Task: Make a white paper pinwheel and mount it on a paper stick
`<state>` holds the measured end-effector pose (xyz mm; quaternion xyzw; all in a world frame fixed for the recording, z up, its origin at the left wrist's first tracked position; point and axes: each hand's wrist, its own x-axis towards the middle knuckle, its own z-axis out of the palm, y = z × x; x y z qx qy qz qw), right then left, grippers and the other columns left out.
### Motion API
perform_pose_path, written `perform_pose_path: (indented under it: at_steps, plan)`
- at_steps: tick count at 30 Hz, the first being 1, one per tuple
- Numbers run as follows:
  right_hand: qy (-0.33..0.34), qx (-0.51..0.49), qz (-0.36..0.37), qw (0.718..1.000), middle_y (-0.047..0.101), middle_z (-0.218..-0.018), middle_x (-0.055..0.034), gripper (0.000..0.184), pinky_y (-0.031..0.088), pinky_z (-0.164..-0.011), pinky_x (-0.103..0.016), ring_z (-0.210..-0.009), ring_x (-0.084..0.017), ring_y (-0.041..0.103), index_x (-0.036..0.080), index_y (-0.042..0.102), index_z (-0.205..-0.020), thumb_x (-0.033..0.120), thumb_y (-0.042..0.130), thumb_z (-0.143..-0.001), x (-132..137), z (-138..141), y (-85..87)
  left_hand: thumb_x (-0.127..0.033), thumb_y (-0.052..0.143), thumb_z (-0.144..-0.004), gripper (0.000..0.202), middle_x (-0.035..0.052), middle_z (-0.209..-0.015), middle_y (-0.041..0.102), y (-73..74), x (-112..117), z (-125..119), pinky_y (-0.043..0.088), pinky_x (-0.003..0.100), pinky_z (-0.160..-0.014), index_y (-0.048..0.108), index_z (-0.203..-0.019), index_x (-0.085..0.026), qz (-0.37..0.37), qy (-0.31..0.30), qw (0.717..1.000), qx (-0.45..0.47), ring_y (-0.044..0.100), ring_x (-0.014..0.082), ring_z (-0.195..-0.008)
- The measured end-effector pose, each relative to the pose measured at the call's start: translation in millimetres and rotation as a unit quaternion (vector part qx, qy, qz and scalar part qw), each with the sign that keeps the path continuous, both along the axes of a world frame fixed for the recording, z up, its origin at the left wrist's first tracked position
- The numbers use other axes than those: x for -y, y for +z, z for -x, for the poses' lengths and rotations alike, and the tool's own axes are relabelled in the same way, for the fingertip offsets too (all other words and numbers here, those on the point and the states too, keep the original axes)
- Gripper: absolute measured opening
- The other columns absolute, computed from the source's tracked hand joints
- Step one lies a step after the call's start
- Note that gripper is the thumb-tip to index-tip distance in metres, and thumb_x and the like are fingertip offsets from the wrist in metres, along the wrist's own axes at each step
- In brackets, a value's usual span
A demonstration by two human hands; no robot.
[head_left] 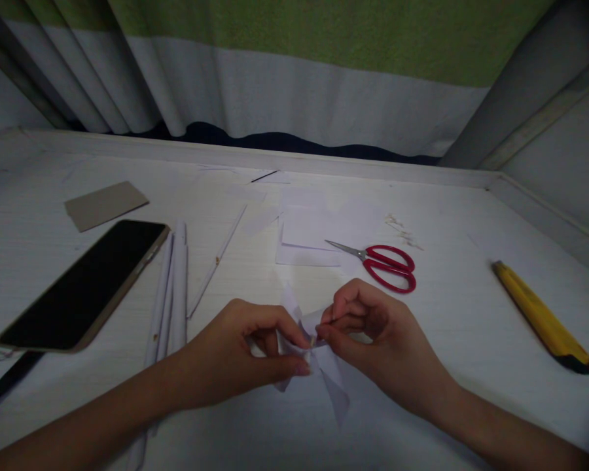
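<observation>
My left hand (pixel 245 350) and my right hand (pixel 377 333) meet over the front middle of the white table (pixel 471 327). Both pinch a small folded white paper shape (pixel 319 366), whose pointed flaps stick out above and below the fingers. The left thumb and forefinger close on its middle from the left. The right fingertips pinch the same spot from the right, where something small and thin shows that I cannot make out.
Red-handled scissors (pixel 385 263) lie just behind the right hand, beside white paper sheets (pixel 309 235). Rolled paper sticks (pixel 171 294) and a dark phone (pixel 86 281) lie at the left, a cardboard piece (pixel 104 204) behind them. A yellow utility knife (pixel 542 317) lies at the right. A curtain (pixel 294 78) hangs behind.
</observation>
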<state>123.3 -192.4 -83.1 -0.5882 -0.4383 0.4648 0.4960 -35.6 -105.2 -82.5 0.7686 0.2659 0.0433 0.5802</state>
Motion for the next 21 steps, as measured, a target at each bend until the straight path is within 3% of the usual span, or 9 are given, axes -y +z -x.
perform_pose_path:
  at_steps: [12, 21]
  plan:
    - [0.023, -0.005, -0.002, 1.0, 0.057, -0.067, 0.0028, 0.022, 0.047, -0.056, -0.021, -0.06, -0.01, 0.059, 0.021, 0.045, -0.069, 0.004, 0.058, -0.064, 1.0, 1.1, 0.4, -0.025, 0.066, -0.066, 0.018, -0.0038, -0.051, 0.062, 3.0, 1.4, -0.6, 0.044, 0.016, -0.045, 0.058, -0.078, -0.015, 0.068, 0.01, 0.998, -0.007, 0.061, 0.0104, -0.047]
    - [0.009, -0.014, -0.007, 1.0, 0.058, -0.066, 0.0026, 0.022, 0.047, -0.056, -0.022, -0.061, -0.011, 0.059, 0.021, 0.044, -0.068, 0.006, 0.059, -0.063, 0.3, 1.2, 0.7, -0.025, 0.065, -0.066, 0.02, -0.0029, -0.051, 0.063, 2.1, 1.8, -1.0, 0.047, 0.018, -0.048, 0.059, -0.082, -0.016, 0.064, 0.017, 0.998, 0.003, 0.062, 0.0114, -0.048]
